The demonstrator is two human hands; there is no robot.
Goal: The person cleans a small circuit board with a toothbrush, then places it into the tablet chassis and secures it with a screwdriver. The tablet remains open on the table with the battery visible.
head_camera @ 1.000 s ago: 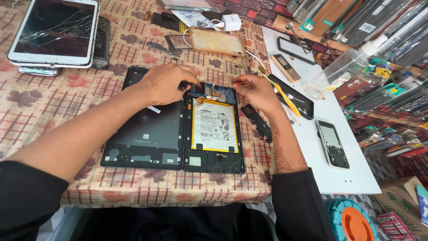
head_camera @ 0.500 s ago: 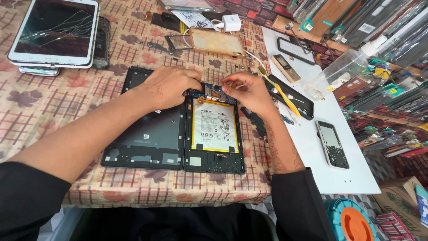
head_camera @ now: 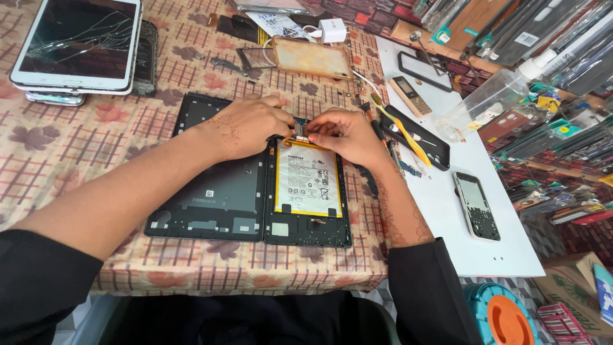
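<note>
step: working connector at battery (head_camera: 308,180) top | left hand (head_camera: 250,126) bracing tablet (head_camera: 249,191), fingers curled | right hand (head_camera: 341,133) pinching small part | next: needing fine, steady fingertip control

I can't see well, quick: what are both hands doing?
Left hand: fingers curled, pressing on the opened tablet.
Right hand: pinching something small, cannot tell what.

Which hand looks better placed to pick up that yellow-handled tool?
Probably the right hand: the yellow-handled tool lies just beside it, while the left hand rests across the opened black tablet.
</note>
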